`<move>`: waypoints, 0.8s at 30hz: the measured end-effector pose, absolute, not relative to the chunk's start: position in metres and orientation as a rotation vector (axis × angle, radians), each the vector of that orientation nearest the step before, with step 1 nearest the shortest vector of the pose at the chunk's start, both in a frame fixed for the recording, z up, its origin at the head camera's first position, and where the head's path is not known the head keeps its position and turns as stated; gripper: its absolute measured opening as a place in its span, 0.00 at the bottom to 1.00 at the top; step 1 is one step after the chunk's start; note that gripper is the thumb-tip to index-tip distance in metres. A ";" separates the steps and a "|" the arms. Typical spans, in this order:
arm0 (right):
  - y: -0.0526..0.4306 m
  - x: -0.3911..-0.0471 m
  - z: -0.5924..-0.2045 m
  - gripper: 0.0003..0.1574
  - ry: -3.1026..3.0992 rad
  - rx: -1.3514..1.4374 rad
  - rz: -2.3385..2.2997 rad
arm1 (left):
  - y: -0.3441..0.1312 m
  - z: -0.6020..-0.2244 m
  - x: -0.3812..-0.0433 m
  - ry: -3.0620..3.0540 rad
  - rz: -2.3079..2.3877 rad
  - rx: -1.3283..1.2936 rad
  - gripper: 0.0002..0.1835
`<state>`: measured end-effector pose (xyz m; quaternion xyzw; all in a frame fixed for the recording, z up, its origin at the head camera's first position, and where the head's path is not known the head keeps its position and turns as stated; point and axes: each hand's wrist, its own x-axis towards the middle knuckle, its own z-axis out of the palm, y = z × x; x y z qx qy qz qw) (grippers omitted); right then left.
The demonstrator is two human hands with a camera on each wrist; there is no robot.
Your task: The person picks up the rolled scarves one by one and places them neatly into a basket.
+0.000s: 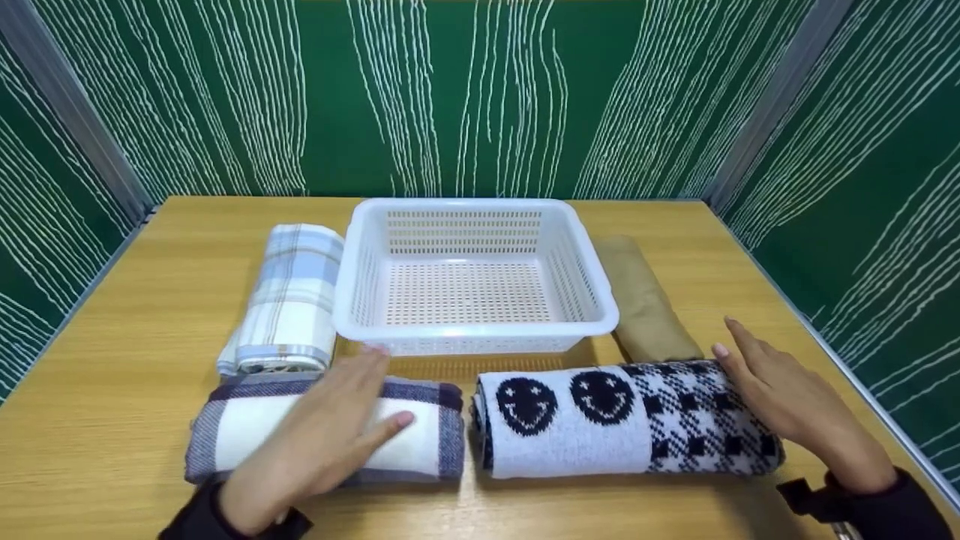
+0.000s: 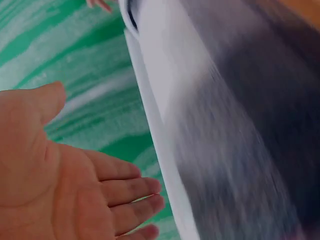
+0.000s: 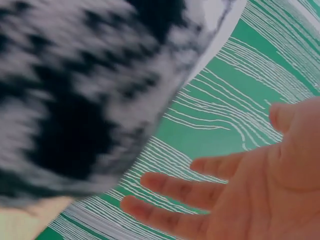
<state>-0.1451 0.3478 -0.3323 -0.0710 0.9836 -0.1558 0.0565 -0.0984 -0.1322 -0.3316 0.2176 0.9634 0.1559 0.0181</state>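
Note:
My left hand (image 1: 319,439) hovers over a folded grey, white and dark plaid scarf (image 1: 420,431), its fingers straight and holding nothing. In the left wrist view the palm of that left hand (image 2: 60,185) faces the camera beside the blurred plaid cloth (image 2: 215,150). At the right end of a folded black-and-white knit scarf (image 1: 570,427) with smiley faces and a houndstooth pattern is my right hand (image 1: 795,394), fingers extended. The right wrist view shows the right hand (image 3: 250,185) spread apart from the knit cloth (image 3: 75,100). Whether either hand touches fabric in the head view, I cannot tell.
A white perforated plastic basket (image 1: 465,331) stands at the table's middle back. Left of it lies a folded blue-and-white checked cloth (image 1: 289,300); on its right, a folded tan cloth (image 1: 649,315). Green walls (image 1: 330,97) with white streaks enclose the wooden table (image 1: 97,420).

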 end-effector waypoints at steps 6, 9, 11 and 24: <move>0.357 -0.144 -0.345 0.48 2.897 -0.074 -0.604 | -0.097 -0.335 -0.105 2.799 0.730 0.790 0.44; 0.362 -0.143 -0.349 0.51 2.842 -0.020 -0.630 | -0.081 -0.337 -0.112 2.736 0.757 0.791 0.48; 0.366 -0.142 -0.352 0.52 2.802 0.008 -0.648 | -0.071 -0.339 -0.118 2.716 0.746 0.788 0.51; 0.372 -0.143 -0.373 0.62 2.467 0.245 -1.009 | -0.037 -0.349 -0.140 2.710 0.476 0.701 0.75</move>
